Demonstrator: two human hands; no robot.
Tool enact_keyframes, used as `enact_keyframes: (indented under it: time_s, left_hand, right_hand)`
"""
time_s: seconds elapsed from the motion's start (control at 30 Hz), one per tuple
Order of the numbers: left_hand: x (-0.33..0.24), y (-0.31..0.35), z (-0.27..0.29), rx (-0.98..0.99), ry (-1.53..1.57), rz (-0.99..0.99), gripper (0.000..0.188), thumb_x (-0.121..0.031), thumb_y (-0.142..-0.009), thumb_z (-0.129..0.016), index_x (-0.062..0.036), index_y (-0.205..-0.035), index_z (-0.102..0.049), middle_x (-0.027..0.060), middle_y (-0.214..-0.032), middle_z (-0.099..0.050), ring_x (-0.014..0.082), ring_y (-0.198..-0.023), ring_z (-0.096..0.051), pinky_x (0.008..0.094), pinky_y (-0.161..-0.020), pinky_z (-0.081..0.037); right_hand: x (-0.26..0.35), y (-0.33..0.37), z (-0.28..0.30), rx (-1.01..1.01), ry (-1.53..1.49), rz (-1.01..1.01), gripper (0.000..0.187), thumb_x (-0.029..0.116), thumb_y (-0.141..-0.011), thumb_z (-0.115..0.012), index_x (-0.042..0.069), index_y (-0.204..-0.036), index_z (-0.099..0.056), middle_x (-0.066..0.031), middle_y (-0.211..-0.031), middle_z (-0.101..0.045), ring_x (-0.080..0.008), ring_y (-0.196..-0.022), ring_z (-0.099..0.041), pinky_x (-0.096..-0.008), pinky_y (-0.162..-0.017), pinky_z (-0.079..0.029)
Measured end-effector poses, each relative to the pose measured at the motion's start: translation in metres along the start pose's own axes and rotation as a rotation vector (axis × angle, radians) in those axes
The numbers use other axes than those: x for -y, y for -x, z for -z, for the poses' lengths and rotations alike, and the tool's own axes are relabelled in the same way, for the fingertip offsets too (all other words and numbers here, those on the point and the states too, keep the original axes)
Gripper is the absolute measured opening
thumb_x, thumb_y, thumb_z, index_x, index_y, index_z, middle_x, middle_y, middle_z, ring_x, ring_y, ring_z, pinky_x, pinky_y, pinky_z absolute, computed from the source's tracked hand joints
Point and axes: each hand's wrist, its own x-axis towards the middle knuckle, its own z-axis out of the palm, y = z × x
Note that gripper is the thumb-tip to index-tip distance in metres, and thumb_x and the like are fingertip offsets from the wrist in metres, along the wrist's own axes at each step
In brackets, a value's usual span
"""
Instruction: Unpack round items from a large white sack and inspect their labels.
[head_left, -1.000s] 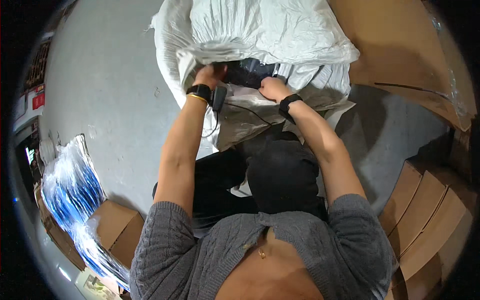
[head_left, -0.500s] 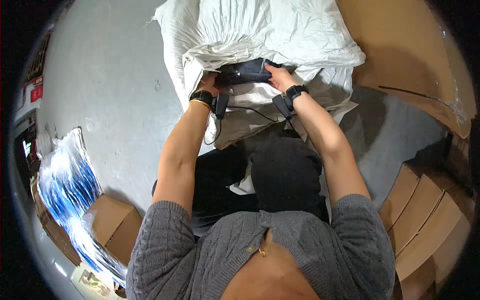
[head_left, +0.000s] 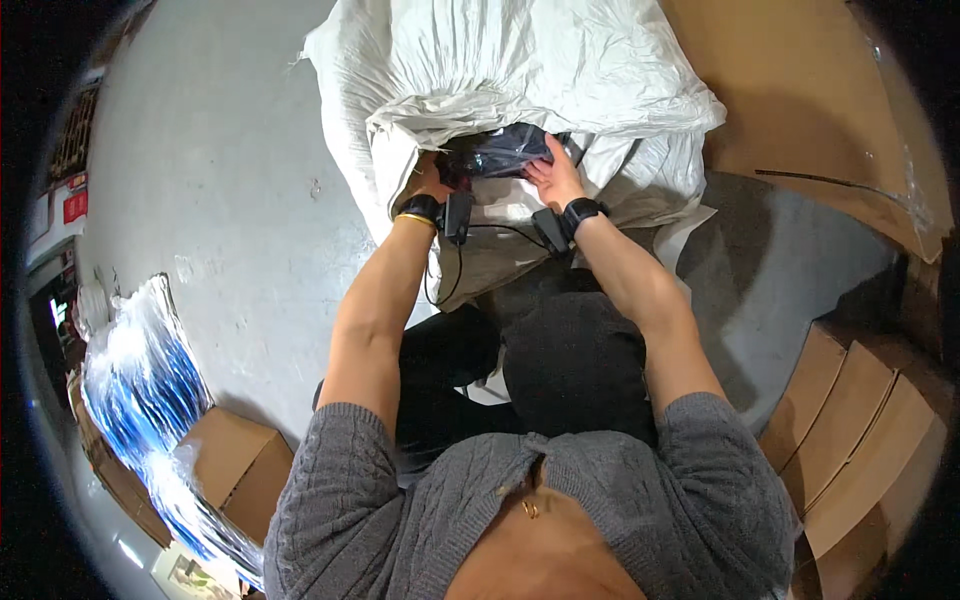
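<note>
A large white woven sack lies on the floor in front of me, its mouth open toward me. Inside the mouth sits a dark package in shiny clear plastic. My right hand grips its right end, thumb at the top and fingers curled at the lower edge. At the left end my left hand is closed around the package, its fingers partly hidden by the sack's fold and shadow. Both wrists carry black straps with small black boxes, joined by a thin cable.
A big brown cardboard sheet lies at the far right. Folded cardboard stands at the lower right. On the left are a plastic-wrapped blue bundle and a cardboard box on the grey floor.
The right hand has turned and slid slightly lower on the package's end. My left hand has shifted a little to the right. The package has moved slightly to the right.
</note>
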Motion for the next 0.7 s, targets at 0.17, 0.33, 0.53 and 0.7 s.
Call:
enact_keyframes:
  time_s: [0.17,0.33,0.53,0.7]
  left_hand:
    - [-0.012,0.000,0.010,0.155,-0.124,-0.041,0.068,-0.043,-0.061,-0.071,-0.0101,-0.117,-0.052,0.0093,-0.118,-0.055,0.0284,-0.111,-0.050,0.0362,-0.098,-0.038]
    - [-0.037,0.001,0.020,-0.058,0.188,0.322,0.064,-0.032,-0.059,-0.076,-0.0104,-0.115,-0.053,0.0082,-0.112,-0.059,0.0229,-0.104,-0.054,0.0334,-0.093,-0.042]
    - [-0.082,0.017,0.121,0.207,1.829,0.776,0.052,-0.030,-0.076,-0.069,-0.0029,-0.116,-0.052,0.0129,-0.111,-0.059,0.0231,-0.099,-0.056,0.0344,-0.085,-0.047]
    - [-0.171,0.043,0.239,-0.146,0.085,0.076,0.085,-0.028,-0.060,-0.081,0.0021,-0.126,-0.037,0.0199,-0.103,-0.057,0.0343,-0.100,-0.055,0.0396,-0.086,-0.045]
  right_hand:
    - [0.026,0.019,0.003,0.329,0.080,-0.086,0.045,0.035,-0.079,-0.065,-0.001,-0.101,-0.051,-0.0137,-0.093,-0.054,-0.0268,-0.088,-0.052,-0.0414,-0.088,-0.044]
    - [0.047,0.024,0.019,0.302,0.358,0.191,0.040,0.034,-0.085,-0.060,0.001,-0.107,-0.051,-0.0150,-0.098,-0.057,-0.0260,-0.094,-0.055,-0.0435,-0.087,-0.045]
    - [0.059,0.045,-0.029,0.561,0.211,0.255,0.028,0.017,-0.081,-0.063,0.003,-0.105,-0.057,-0.0093,-0.100,-0.061,-0.0194,-0.091,-0.058,-0.0323,-0.081,-0.045]
    - [0.078,0.121,-0.087,0.509,0.074,0.258,0.011,0.004,-0.077,-0.062,0.002,-0.088,-0.063,-0.0049,-0.088,-0.063,-0.0156,-0.081,-0.059,-0.0288,-0.074,-0.046]
